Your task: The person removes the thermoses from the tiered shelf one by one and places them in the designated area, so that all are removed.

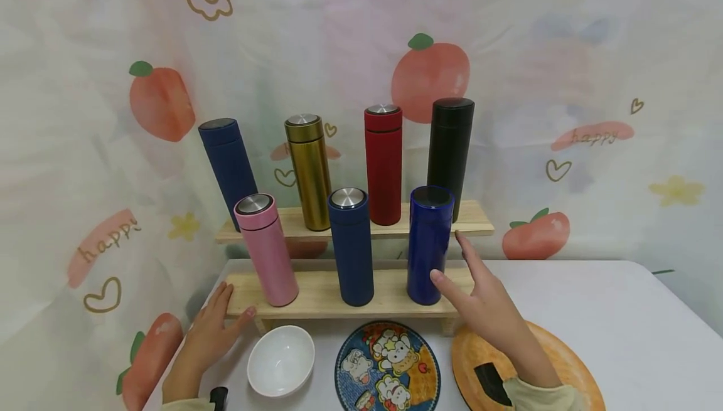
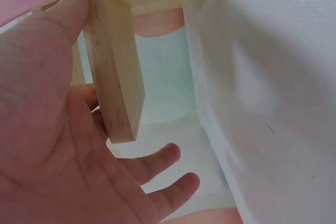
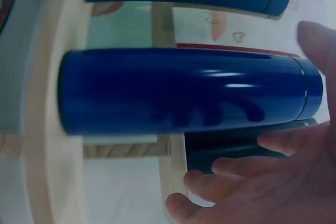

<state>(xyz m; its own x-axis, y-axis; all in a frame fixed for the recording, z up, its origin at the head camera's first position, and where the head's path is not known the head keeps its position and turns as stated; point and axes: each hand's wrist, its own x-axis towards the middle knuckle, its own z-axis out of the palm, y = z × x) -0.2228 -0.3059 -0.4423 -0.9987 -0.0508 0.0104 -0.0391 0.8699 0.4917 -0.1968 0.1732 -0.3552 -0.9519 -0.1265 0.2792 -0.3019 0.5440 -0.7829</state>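
Head view: glossy blue flask (image 1: 429, 245) stands upright at the right end of the lower wooden shelf (image 1: 316, 295). Right hand (image 1: 480, 301), at its four o'clock, reaches with fingers spread, thumb tip just beside it. At nine o'clock, left hand (image 1: 211, 329), fingers relaxed, touches the shelf's end.

Upper shelf, left to right: a navy flask (image 1: 228, 163), a gold flask (image 1: 309, 171), a red flask (image 1: 383, 163) and a black flask (image 1: 449, 147). Lower row: a pink flask (image 1: 267, 250), a matte dark-blue flask (image 1: 351, 246) and a glossy royal-blue flask (image 1: 430, 244). Bottom of the frame: a plain white bowl (image 1: 280, 361), a blue plate (image 1: 386, 367) patterned with cartoon bears, and an orange plate (image 1: 565, 361) with a black mark
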